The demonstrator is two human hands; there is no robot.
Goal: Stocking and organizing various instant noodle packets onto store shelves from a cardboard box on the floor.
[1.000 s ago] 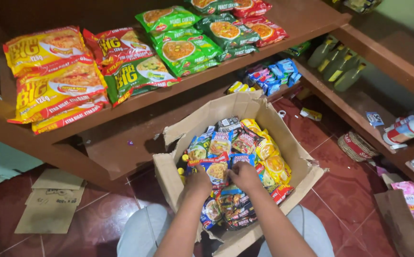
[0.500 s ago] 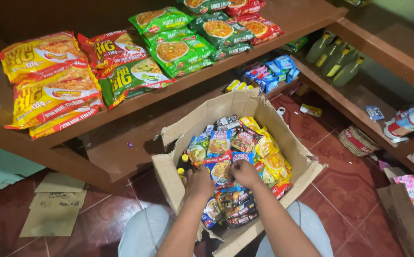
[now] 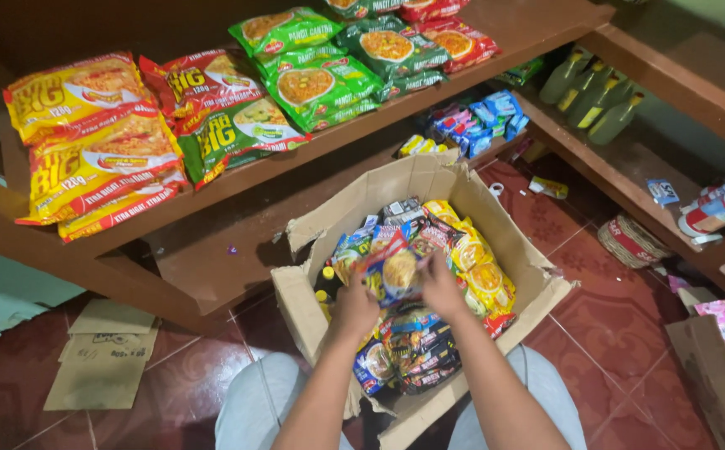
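At your far left, yellow and red plastic noodle packets (image 3: 87, 142) lie stacked on the brown wooden shelf (image 3: 237, 217), with green noodle packets (image 3: 321, 75) further along it. Flattened pieces of brown cardboard (image 3: 104, 354) lie on the red tiled floor (image 3: 621, 333) below.

Your left hand (image 3: 354, 310) reaches into the open brown cardboard box (image 3: 537, 283) between your knees, its fingers curled around the left edge of a small blue and orange plastic noodle packet (image 3: 397, 273). Your right hand (image 3: 443, 287) has its fingers closed on the packet's right edge, so you hold it with both hands just above the other mixed packets (image 3: 412, 350) that fill the box.

The packet probably weighs little; its film looks slick and crinkly, and the noodle block inside is likely brittle. Hold it by its edges, as now, rather than pressing the middle.

To your right, pale green plastic bottles (image 3: 592, 92) stand on a lower shelf (image 3: 671, 192).
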